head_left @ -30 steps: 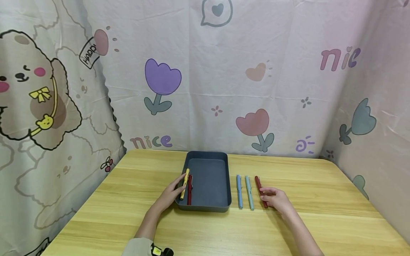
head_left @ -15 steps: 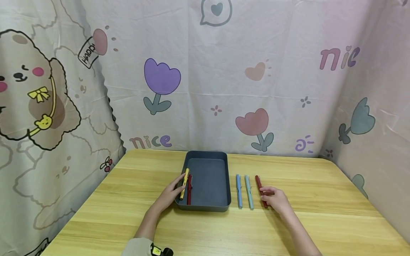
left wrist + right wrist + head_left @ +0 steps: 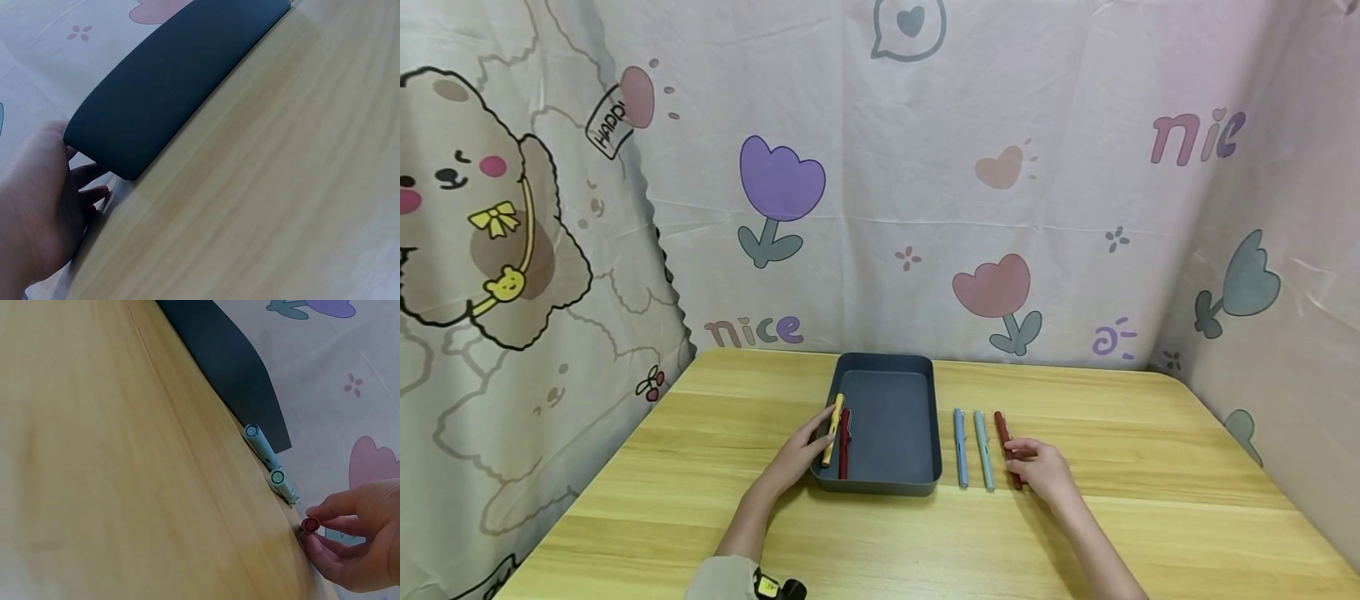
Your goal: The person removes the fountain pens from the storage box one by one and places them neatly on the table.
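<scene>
On the back cloth point(image 3: 880, 167), the word "nice" could be read in coloured letters. Outside the grey tray point(image 3: 895, 425), the dark red pen point(image 3: 1002, 428) lay slightly nearer to the mint pen point(image 3: 984, 450) than a moment before. The right hand point(image 3: 1043, 472) reached forward and inward, and it pinched this pen; the left hand point(image 3: 793, 457) gripped the tray's left wall.

The red pen point(image 3: 1003, 430) outside the tray point(image 3: 895, 487) is partly covered by the right hand point(image 3: 1045, 472). In the left wrist view, the tray's interior is concealed by its wall point(image 3: 175, 81) (part of which is cut off by the top edge). Marks on the yellow label point(image 3: 768, 587) cannot be read.
</scene>
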